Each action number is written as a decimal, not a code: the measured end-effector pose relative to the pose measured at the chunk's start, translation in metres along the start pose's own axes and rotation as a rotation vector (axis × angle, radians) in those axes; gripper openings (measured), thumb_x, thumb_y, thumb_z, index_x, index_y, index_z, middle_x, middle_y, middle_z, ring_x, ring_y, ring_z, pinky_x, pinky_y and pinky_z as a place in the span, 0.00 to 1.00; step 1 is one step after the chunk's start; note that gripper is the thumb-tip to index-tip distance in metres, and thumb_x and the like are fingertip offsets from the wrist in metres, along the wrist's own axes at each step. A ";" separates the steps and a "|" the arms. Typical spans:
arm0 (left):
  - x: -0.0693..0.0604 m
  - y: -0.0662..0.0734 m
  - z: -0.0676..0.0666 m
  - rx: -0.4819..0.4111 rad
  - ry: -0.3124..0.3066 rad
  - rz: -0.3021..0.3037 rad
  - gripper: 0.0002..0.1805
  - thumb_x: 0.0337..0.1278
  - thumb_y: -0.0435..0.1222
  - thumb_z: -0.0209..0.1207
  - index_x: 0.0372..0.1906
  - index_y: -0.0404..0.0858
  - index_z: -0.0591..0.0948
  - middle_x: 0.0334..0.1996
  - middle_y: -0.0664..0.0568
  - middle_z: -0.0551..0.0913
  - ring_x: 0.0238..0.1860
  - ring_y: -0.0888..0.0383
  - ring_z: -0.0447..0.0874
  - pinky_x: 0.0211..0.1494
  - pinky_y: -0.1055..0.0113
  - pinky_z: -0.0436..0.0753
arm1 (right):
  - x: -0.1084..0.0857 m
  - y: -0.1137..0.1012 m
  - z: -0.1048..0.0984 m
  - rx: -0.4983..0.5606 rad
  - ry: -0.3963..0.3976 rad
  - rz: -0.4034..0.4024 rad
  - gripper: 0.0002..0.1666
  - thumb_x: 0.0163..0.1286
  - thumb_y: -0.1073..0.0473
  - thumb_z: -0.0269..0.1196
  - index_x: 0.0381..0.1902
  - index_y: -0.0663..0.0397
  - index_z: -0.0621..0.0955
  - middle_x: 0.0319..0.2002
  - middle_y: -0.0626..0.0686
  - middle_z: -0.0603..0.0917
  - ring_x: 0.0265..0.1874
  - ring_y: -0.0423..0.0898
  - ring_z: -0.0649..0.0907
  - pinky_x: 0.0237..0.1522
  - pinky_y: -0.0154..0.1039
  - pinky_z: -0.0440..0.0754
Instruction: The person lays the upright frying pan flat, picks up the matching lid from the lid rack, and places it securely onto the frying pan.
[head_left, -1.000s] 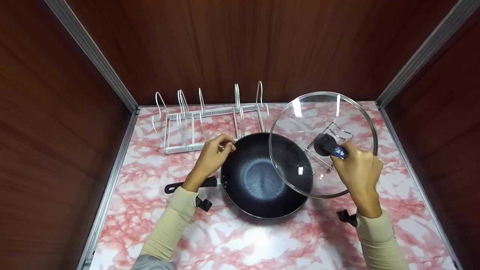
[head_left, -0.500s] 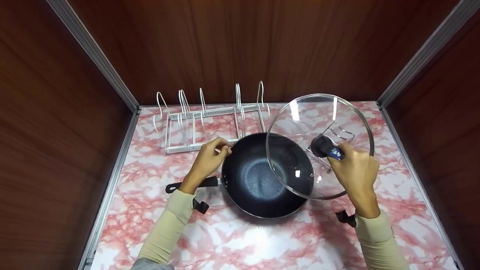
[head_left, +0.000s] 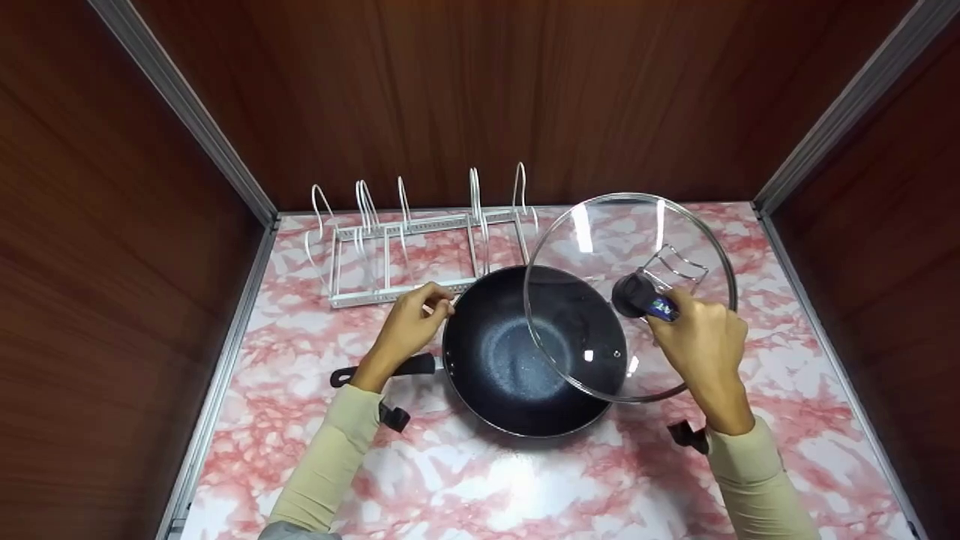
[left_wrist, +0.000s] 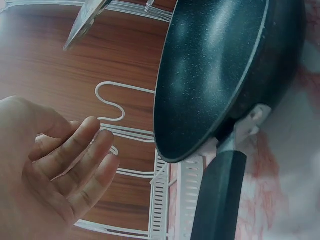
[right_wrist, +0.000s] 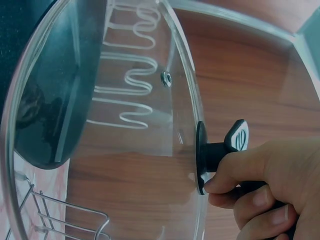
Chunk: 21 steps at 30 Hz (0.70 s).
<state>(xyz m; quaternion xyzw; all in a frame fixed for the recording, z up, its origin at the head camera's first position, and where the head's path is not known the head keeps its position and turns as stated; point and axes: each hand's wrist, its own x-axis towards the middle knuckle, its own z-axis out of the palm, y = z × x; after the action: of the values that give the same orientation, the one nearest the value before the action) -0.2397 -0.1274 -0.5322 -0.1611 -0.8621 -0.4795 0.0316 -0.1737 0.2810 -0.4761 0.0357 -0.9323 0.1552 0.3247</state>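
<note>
A black wok (head_left: 495, 360) sits on the marbled tabletop, its black handle (head_left: 416, 365) pointing left. By the black knob (head_left: 634, 295) my right hand (head_left: 705, 341) grips a large clear glass lid (head_left: 592, 232) with a metal rim. The lid is held up and overlaps the right part of the wok in the head view. Near the wok's upper left rim, my left hand (head_left: 409, 322) hovers with loosely bent fingers. In the left wrist view those fingers (left_wrist: 87, 155) hold nothing and are apart from the wok.
A white wire rack (head_left: 405, 292) with upright loops stands behind the wok at the back left. Behind the lid is a small metal wire stand (head_left: 679, 262). Dark wood panels (head_left: 480, 97) enclose the table at the back and sides.
My right hand has brought the lid slightly left and nearer, further over the wok. My left hand has drawn back a little to the left. Wok and racks stay put.
</note>
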 end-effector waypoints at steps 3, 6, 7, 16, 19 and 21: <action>-0.002 -0.003 -0.001 0.025 -0.003 -0.001 0.09 0.70 0.30 0.59 0.48 0.32 0.86 0.36 0.48 0.91 0.41 0.54 0.89 0.45 0.65 0.85 | 0.000 -0.001 0.001 0.007 -0.004 -0.008 0.11 0.56 0.60 0.76 0.31 0.59 0.85 0.15 0.61 0.81 0.14 0.69 0.80 0.15 0.64 0.71; -0.004 -0.006 -0.002 0.050 -0.008 -0.003 0.07 0.69 0.31 0.61 0.47 0.35 0.86 0.37 0.49 0.90 0.42 0.54 0.88 0.45 0.64 0.84 | 0.000 -0.001 0.002 0.014 -0.016 -0.014 0.11 0.56 0.59 0.76 0.31 0.59 0.85 0.14 0.60 0.81 0.14 0.67 0.80 0.16 0.64 0.72; -0.005 -0.007 -0.002 0.056 -0.009 -0.003 0.07 0.69 0.31 0.62 0.47 0.35 0.86 0.37 0.49 0.90 0.42 0.54 0.88 0.46 0.63 0.84 | 0.000 -0.002 0.003 0.018 -0.020 -0.014 0.11 0.56 0.59 0.76 0.31 0.58 0.85 0.14 0.59 0.81 0.14 0.66 0.80 0.16 0.64 0.73; -0.010 -0.012 -0.005 0.097 -0.047 -0.024 0.09 0.70 0.32 0.62 0.48 0.34 0.86 0.40 0.47 0.90 0.45 0.51 0.89 0.48 0.58 0.85 | 0.003 -0.006 0.005 0.019 -0.060 -0.024 0.09 0.58 0.58 0.75 0.29 0.56 0.86 0.14 0.57 0.81 0.13 0.64 0.78 0.16 0.62 0.71; -0.011 -0.012 -0.006 0.102 -0.055 -0.027 0.09 0.70 0.33 0.62 0.48 0.34 0.86 0.40 0.46 0.91 0.46 0.50 0.89 0.50 0.55 0.86 | 0.003 -0.007 0.006 0.016 -0.057 -0.034 0.10 0.58 0.57 0.76 0.28 0.56 0.86 0.14 0.57 0.81 0.13 0.66 0.79 0.15 0.62 0.71; -0.013 -0.013 -0.007 0.105 -0.061 -0.025 0.09 0.70 0.32 0.62 0.48 0.34 0.86 0.40 0.45 0.91 0.46 0.49 0.89 0.51 0.52 0.87 | 0.003 -0.007 0.007 0.018 -0.057 -0.039 0.10 0.58 0.57 0.76 0.28 0.57 0.85 0.15 0.58 0.81 0.13 0.66 0.79 0.15 0.62 0.71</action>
<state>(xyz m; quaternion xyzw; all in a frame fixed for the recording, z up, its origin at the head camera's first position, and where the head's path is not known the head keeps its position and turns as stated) -0.2327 -0.1429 -0.5419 -0.1630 -0.8885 -0.4290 0.0079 -0.1790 0.2724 -0.4774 0.0614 -0.9390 0.1559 0.3004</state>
